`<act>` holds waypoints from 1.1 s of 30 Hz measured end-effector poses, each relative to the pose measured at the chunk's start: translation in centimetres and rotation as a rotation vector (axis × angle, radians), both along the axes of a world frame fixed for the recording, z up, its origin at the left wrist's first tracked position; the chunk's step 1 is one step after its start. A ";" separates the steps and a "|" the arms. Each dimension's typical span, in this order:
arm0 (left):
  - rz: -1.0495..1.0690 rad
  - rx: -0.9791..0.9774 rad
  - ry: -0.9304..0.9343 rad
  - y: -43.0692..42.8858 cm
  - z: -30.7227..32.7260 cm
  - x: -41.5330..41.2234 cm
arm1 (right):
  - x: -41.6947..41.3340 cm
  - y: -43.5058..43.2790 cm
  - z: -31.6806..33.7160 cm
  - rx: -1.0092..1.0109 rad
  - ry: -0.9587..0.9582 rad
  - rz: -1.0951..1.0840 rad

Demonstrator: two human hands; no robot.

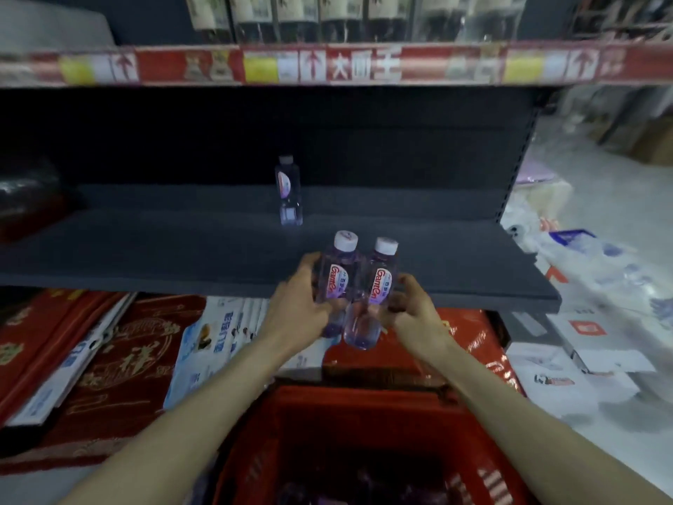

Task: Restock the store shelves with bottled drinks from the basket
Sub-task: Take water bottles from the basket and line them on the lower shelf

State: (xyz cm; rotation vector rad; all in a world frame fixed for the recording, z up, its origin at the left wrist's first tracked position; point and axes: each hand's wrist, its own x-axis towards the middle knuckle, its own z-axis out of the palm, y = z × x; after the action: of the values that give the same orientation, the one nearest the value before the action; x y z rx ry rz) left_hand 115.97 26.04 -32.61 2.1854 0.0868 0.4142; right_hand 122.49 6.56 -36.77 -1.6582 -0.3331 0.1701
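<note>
Gripping one drink apiece: left hand (296,308) curled round the left bottle (337,278), right hand (415,315) curled round the right bottle (378,286), fingers wrapped at label height. Both bottles upright, white caps up, sides touching or very nearly so, held in the air over the front edge of the dark shelf (182,242); neither is set down yet. At 11 o'clock from the hands, further back on the shelf, a lone bottle (289,191) of the same kind stands upright, well apart from the pair. Rest of that shelf board shows no other drinks. At 6 o'clock, between the forearms, the red basket (364,406); its inside is dark and blurred, purplish shapes perhaps more bottles, count unreadable. At 12 o'clock, a red price strip (364,65) with dark bottles (342,16) above. At 8 o'clock, red boxes (127,359). Judgement: early stage, one placed, two about to go on, more likely left.
</note>
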 end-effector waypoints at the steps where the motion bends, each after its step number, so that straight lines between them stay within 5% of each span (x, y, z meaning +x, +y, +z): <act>1: 0.006 0.008 -0.021 0.4 1.2 0.8 | 1.0 0.7 1.2 -0.001 -0.035 0.003; 7: 0.017 -0.079 -0.109 2.4 4.0 6.2 | 7.0 3.8 5.2 -0.027 -0.187 -0.019; 17: 0.133 -0.156 -0.201 4.4 -1.5 12.4 | 11.7 7.2 3.5 -0.071 -0.174 -0.073; 33: 0.168 0.005 -0.031 6.6 -3.4 15.8 | 13.1 8.2 1.9 -0.440 -0.180 -0.146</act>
State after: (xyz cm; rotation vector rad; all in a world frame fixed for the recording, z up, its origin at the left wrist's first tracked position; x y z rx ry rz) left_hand 131.78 32.66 -36.05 2.1837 0.2540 0.5425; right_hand 135.62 14.74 -34.88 -2.1324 -0.3237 -0.0198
